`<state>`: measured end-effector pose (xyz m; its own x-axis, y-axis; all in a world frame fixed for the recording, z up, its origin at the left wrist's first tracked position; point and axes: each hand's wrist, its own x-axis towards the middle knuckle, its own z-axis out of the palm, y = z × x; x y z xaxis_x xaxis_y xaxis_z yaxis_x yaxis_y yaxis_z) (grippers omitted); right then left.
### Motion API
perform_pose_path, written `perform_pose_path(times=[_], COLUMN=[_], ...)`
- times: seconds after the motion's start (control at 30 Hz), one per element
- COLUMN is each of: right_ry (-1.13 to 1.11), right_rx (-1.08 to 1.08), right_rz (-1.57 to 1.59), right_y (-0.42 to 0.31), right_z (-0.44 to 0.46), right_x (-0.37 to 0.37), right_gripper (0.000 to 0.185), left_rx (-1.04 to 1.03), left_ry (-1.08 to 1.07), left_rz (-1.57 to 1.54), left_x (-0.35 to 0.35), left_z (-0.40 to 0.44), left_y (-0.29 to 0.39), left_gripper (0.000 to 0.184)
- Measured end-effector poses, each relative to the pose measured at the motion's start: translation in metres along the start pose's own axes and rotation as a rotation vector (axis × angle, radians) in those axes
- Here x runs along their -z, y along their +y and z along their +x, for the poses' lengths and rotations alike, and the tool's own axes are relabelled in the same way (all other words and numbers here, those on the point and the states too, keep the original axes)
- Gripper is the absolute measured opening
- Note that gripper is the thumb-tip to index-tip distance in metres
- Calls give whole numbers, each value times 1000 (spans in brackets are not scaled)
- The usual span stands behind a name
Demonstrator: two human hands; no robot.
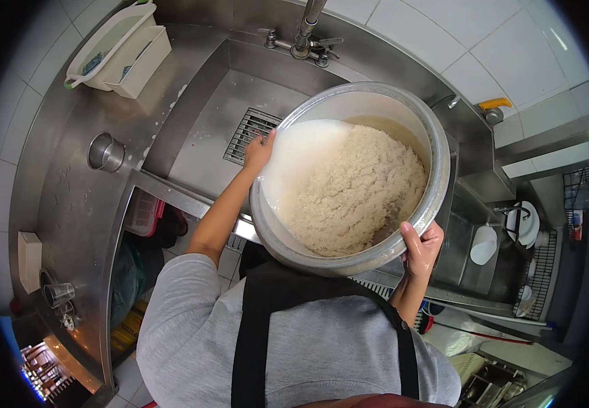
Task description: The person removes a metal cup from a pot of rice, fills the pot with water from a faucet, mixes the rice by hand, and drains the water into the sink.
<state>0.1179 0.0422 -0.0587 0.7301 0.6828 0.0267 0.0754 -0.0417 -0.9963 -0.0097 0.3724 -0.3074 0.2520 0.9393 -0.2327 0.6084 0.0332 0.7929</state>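
Grey shirt [328, 360] and black apron [287, 289] crowd the near side of the sink [199, 129], and just past them looms the big one: a wide metal pot [440, 160], out over the sink's right part and front edge! Pale, rice-like grain [369, 180] banks up inside, while cloudy liquid [304, 149] gathers on the side facing the sink's left wall, so the pot looks tipped that way.

Both hands are on it! Left hand [260, 151] is closed about the rim on the sink side, some fingers hidden; right hand [423, 250] grips the side farther from the sink's drain grate [243, 139], thumb over the rim. Whether the sink edge bears any weight, I can't tell.

What a load, by the look of it: heavy, stiff-walled, likely slick where wet, with liquid ready to slosh and loose grain ready to slide. Opposite points of that thick rim look the best hold.

Now the edges! The sink's front lip runs close under the pot; the tap [302, 42] stands at the sink's back, a knock risk. Best room shows toward the sink's left wall, above the grate. Beyond that wall, a metal cup [106, 153] sits on the worktop [76, 197], near the sink's rim.
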Motion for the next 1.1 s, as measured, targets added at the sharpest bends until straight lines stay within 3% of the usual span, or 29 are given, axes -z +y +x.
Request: perform_pose_path(times=[0.63, 1.1], right_ry=[-66, -91], right_rx=[5, 12], right_rz=[-5, -7], right_y=[-7, -9], right_z=[3, 6], right_x=[-11, -17], right_gripper=[14, 12], left_rx=[-30, 22], left_ry=[52, 29], left_rz=[-92, -105], left_x=[-5, -8], left_z=[-4, 1], left_y=[-3, -12], left_gripper=[69, 75])
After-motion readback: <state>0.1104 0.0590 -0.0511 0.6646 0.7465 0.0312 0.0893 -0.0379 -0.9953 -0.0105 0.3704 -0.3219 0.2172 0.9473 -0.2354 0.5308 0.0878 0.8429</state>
